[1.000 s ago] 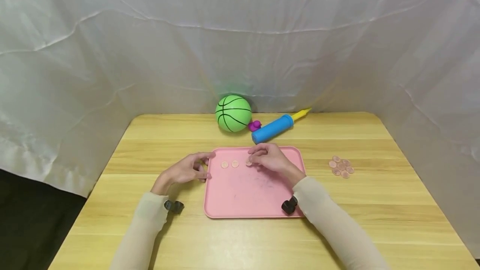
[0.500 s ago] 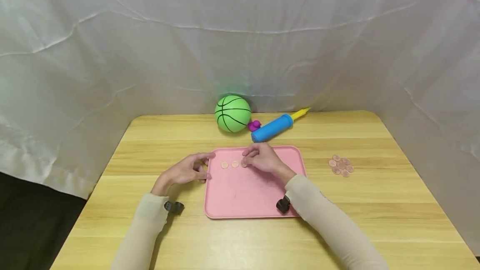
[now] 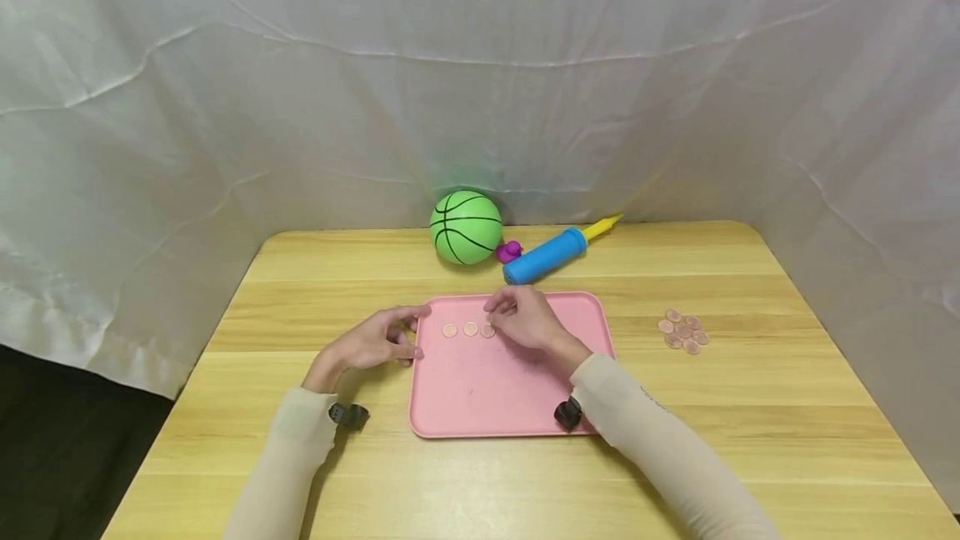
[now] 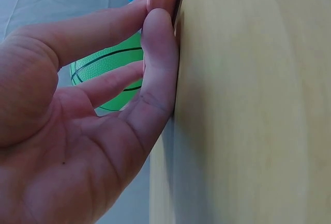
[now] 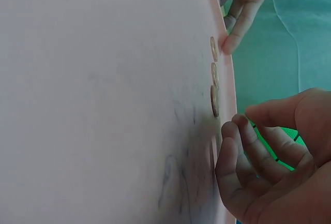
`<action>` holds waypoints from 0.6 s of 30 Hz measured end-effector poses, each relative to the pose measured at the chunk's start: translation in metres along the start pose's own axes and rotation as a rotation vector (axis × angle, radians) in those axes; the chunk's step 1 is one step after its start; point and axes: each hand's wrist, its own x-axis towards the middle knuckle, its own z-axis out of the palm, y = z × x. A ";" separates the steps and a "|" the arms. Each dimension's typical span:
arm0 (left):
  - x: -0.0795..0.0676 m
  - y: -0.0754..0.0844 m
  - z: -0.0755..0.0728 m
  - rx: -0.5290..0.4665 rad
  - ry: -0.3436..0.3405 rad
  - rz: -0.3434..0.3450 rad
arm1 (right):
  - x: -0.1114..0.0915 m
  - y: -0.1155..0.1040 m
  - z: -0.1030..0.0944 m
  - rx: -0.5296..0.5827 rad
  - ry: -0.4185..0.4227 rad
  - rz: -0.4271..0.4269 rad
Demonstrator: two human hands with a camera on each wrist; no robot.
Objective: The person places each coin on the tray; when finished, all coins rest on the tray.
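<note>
Three small copper-coloured coins (image 3: 470, 329) lie in a row near the far edge of a pink tray (image 3: 487, 407). My right hand (image 3: 525, 319) is over the tray, its loosely bent fingertips just beside the rightmost coin (image 5: 214, 101). Nothing shows between those fingers in the right wrist view. My left hand (image 3: 371, 340) holds the tray's left rim near the far corner. In the left wrist view, its thumb and a bent finger (image 4: 158, 43) meet at the rim. Farther right on the table is a cluster of several similar coins (image 3: 683, 332).
Behind the tray stand a green ball (image 3: 466, 227) with black lines, a small purple duck (image 3: 509, 252) and a blue hand pump (image 3: 545, 257) with a yellow nozzle. A pale curtain (image 3: 480, 90) hangs along the back of the wooden table (image 3: 420, 482).
My right hand slid the third coin left, beside the other two, then let go of it. The fingertips now sit slightly off that coin. My left hand has stayed at the rim.
</note>
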 end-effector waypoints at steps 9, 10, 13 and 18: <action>0.000 0.001 0.000 0.008 -0.003 0.006 | -0.008 0.005 -0.015 -0.026 0.026 0.012; 0.000 0.001 0.000 0.007 -0.003 0.005 | -0.009 0.005 -0.017 -0.025 0.030 0.017; 0.000 0.001 0.001 0.004 -0.004 0.005 | -0.014 0.007 -0.025 -0.028 0.038 0.032; -0.001 0.001 0.000 0.004 -0.007 0.004 | -0.025 0.012 -0.041 0.009 0.039 0.043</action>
